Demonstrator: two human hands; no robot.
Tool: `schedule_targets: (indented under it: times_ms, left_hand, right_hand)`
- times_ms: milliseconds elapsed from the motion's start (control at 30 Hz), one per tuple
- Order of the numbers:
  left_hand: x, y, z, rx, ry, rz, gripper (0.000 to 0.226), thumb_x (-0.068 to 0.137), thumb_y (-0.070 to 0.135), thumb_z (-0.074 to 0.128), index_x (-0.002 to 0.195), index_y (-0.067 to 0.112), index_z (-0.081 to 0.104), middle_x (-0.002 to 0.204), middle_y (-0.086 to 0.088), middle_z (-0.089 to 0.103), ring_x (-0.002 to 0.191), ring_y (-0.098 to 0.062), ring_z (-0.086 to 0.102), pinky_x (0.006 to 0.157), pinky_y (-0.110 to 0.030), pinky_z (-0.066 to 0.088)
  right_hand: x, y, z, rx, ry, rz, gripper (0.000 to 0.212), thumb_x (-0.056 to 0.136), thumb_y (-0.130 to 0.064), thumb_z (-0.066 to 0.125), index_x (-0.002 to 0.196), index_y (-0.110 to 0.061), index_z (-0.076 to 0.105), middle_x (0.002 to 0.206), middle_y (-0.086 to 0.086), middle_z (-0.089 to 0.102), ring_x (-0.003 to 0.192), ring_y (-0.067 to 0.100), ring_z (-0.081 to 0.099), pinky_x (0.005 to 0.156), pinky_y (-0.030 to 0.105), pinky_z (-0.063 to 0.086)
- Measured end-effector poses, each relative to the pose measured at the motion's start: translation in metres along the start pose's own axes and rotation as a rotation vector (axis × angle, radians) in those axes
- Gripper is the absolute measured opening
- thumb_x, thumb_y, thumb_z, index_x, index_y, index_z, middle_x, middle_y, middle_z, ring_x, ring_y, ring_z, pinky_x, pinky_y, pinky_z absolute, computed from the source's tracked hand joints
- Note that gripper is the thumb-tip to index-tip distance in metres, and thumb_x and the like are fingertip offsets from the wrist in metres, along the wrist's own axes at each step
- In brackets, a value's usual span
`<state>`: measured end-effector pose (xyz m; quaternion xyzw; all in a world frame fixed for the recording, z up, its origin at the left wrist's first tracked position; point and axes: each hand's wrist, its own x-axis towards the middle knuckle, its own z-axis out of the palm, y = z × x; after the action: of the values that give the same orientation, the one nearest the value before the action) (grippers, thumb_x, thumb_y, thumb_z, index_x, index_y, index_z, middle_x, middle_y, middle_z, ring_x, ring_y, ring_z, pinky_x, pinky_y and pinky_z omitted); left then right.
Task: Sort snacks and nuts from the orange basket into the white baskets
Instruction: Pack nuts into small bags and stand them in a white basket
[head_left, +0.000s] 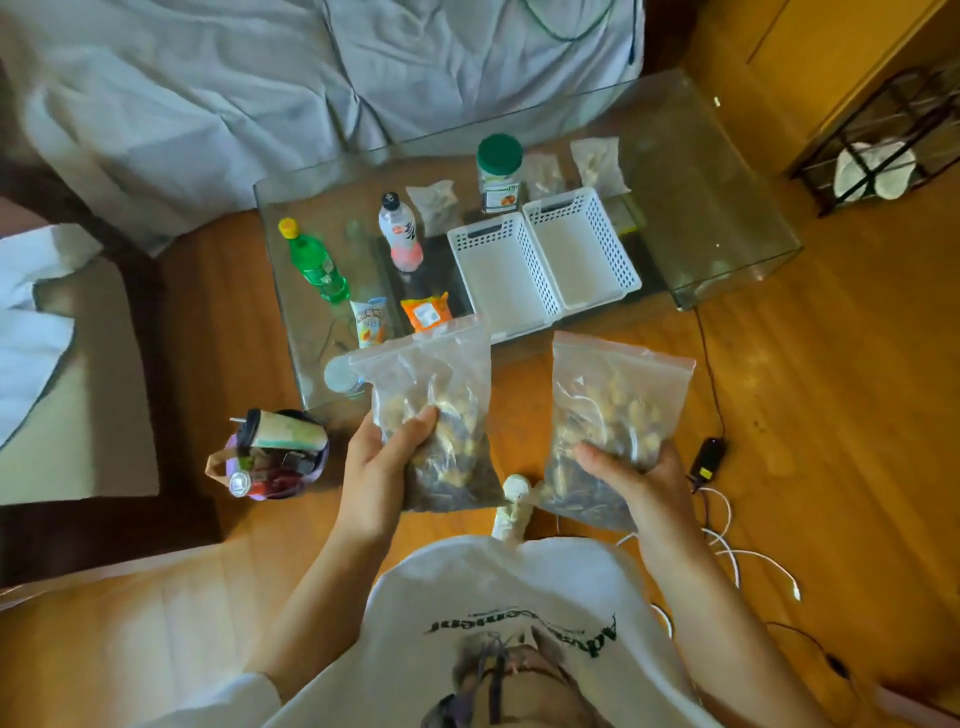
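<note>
Head view: L hand & R hand fingers each round a nut bag.

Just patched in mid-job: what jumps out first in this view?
Two clear zip bags of mixed nuts, held up side by side: one in the left hand, one in the right hand. Behind them, on the glass table, two white baskets sit side by side, both empty.

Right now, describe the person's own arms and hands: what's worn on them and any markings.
Both the left hand and right hand are bare: no gloves, and no rings or watch that I can see. The forearms are uncovered; a white sleeve shows only at the left upper arm.
</note>
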<state>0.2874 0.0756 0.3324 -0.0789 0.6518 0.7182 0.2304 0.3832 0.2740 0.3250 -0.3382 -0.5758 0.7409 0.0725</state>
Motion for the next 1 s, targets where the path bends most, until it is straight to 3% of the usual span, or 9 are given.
schedule_targets:
  times_ms: [133,267,467,567,733,833,1000]
  left_hand:
    - [0.037,0.014,0.026,0.006,0.063,0.019,0.014,0.078,0.027,0.06,0.086,0.022,0.071,0.079,0.001,0.074,0.074,-0.014,0.071,0.063,-0.021,0.055]
    - [0.065,0.023,0.043,0.006,0.125,0.004,0.013,0.079,0.024,0.06,0.074,0.02,0.072,0.066,0.004,0.072,0.062,-0.009,0.069,0.056,-0.017,0.052]
    - [0.126,0.029,0.066,0.019,0.192,-0.017,0.039,0.088,0.014,0.057,0.06,0.038,0.071,0.055,0.013,0.068,0.053,0.001,0.065,0.048,-0.014,0.049]
    - [0.169,0.035,0.08,0.002,0.184,-0.025,0.029,0.088,0.015,0.056,0.069,0.029,0.073,0.062,0.009,0.071,0.059,-0.005,0.068,0.052,-0.017,0.052]
    - [0.252,0.057,0.124,-0.009,0.166,-0.034,0.018,0.089,0.012,0.057,0.085,0.022,0.071,0.078,0.004,0.076,0.073,-0.008,0.071,0.063,-0.017,0.054]
    - [0.302,0.067,0.156,0.009,0.142,-0.057,0.017,0.087,0.013,0.061,0.101,0.02,0.065,0.09,0.004,0.075,0.086,-0.013,0.07,0.07,-0.018,0.054]
    - [0.374,0.044,0.206,0.097,0.154,-0.093,0.015,0.082,0.016,0.068,0.091,0.027,0.064,0.079,0.015,0.074,0.077,0.001,0.069,0.065,-0.013,0.052]
  right_hand:
    - [0.055,-0.034,-0.001,-0.021,-0.107,0.017,0.053,0.049,-0.01,0.084,0.096,-0.026,0.064,0.083,-0.012,0.075,0.079,0.007,0.071,0.061,0.017,0.054]
    - [0.1,-0.05,-0.002,-0.027,-0.133,0.021,0.048,0.053,-0.016,0.079,0.097,-0.028,0.064,0.088,-0.011,0.075,0.086,0.009,0.071,0.069,0.02,0.057]
    - [0.166,-0.066,-0.001,-0.037,-0.138,0.065,0.043,0.053,-0.019,0.077,0.091,-0.033,0.066,0.086,-0.015,0.074,0.082,0.005,0.071,0.064,0.015,0.054]
    - [0.208,-0.076,-0.001,-0.057,-0.131,0.076,0.043,0.053,-0.019,0.077,0.092,-0.033,0.066,0.086,-0.015,0.075,0.083,0.006,0.071,0.064,0.015,0.054]
    - [0.287,-0.107,-0.001,-0.1,-0.074,0.079,0.054,0.059,-0.014,0.076,0.111,-0.018,0.062,0.094,-0.004,0.074,0.089,0.012,0.071,0.07,0.025,0.057]
    - [0.337,-0.118,-0.008,-0.1,-0.017,0.064,0.047,0.059,-0.014,0.077,0.104,-0.021,0.065,0.088,-0.009,0.075,0.086,0.009,0.071,0.066,0.019,0.055]
    - [0.415,-0.101,-0.022,-0.109,0.124,0.09,0.039,0.065,-0.007,0.08,0.097,-0.027,0.069,0.092,-0.007,0.074,0.089,0.009,0.07,0.07,0.022,0.055]
